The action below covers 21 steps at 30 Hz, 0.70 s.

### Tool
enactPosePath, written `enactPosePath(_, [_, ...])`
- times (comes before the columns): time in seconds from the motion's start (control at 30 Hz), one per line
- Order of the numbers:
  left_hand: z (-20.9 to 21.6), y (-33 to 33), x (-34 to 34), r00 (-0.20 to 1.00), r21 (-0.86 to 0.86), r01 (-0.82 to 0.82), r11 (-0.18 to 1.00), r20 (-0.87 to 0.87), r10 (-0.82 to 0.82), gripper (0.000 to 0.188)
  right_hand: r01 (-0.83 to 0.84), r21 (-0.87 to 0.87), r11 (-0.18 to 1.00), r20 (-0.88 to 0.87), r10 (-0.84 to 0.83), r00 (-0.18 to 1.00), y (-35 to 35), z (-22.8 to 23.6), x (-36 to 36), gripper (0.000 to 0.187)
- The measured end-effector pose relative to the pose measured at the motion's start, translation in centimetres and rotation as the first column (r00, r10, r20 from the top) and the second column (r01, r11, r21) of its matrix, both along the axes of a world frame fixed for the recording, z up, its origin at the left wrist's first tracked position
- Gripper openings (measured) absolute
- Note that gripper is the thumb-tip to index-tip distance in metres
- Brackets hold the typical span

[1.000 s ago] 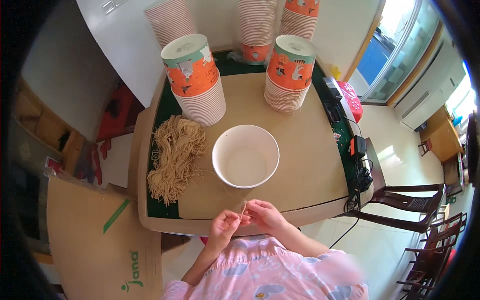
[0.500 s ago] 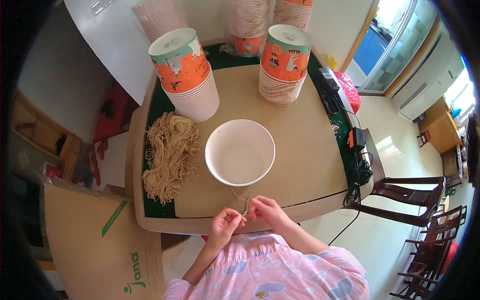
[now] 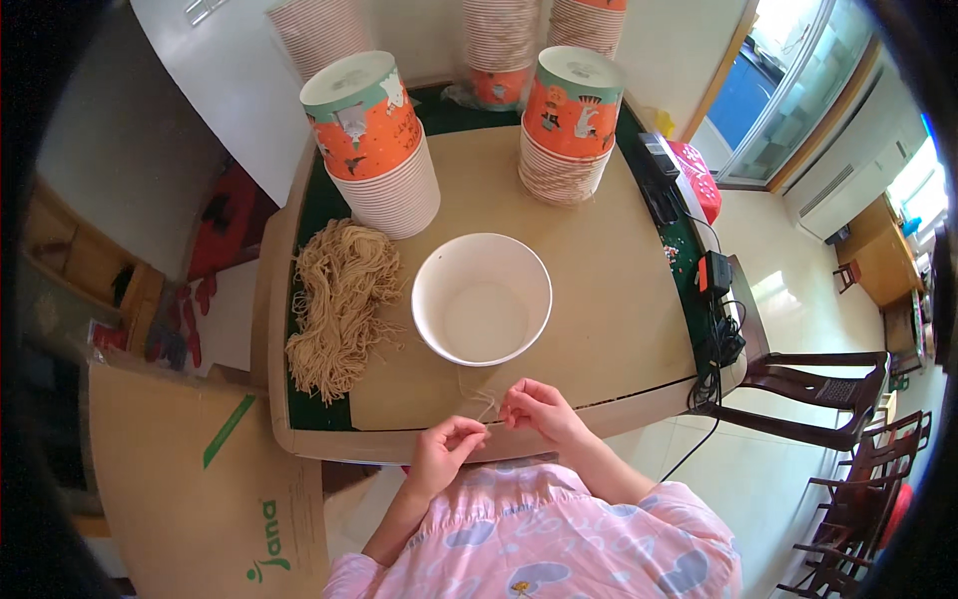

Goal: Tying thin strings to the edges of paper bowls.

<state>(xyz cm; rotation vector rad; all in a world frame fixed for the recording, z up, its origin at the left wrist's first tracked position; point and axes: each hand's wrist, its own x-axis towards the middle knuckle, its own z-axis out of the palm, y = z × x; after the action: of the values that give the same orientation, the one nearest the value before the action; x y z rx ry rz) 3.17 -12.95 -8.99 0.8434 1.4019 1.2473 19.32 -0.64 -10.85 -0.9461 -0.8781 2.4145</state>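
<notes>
A white paper bucket (image 3: 429, 324) stands upright with its mouth up, near the front edge of the table. Thin pale string (image 3: 483, 399) runs from the bucket's near side toward my hands, with a loop between them. Thumb and fingers of my left hand (image 3: 445, 455) pinch the string at the table edge. Slightly higher and to the right, my right hand (image 3: 545, 412) is closed in a pinch on the string too. A heap of beige string (image 3: 339, 304) lies left of the bucket.
Upside-down stacks of orange-printed buckets (image 3: 374, 150) (image 3: 571, 120) rise behind the bucket, with more stacks (image 3: 497, 45) against the wall. Cables and a black adapter (image 3: 714, 275) line the table's right edge. A cardboard box (image 3: 180, 489) stands at the left, a wooden chair (image 3: 828, 394) at the right.
My right hand has moved slightly up and right, away from my left hand. The gap between them has widened, and the string between them shows more.
</notes>
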Motion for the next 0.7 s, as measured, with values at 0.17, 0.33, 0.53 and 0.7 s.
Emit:
enactPosePath(0.17, [0.3,0.3,0.2,1.000,-0.044,-0.007,0.999,-0.008,0.006,0.008,-0.032,-0.087,0.996,-0.072,0.026,0.997,-0.6,0.6,0.2,0.015])
enactPosePath(0.33, [0.3,0.5,0.2,0.997,0.000,-0.073,0.997,0.020,0.073,0.008,-0.091,0.337,0.937,0.078,0.069,0.995,-1.7,0.8,-0.3,0.012])
enactPosePath(0.53, [-0.3,0.4,-0.2,0.996,0.030,-0.078,0.996,0.053,0.077,0.006,-0.287,0.786,0.548,0.474,-0.235,0.849,-2.3,-0.1,-1.3,0.012])
enactPosePath(0.7, [-0.3,0.3,0.3,0.999,0.004,-0.033,0.999,0.019,0.033,0.004,-0.417,0.864,0.281,0.500,-0.403,0.766,-1.4,-1.0,-4.0,0.015])
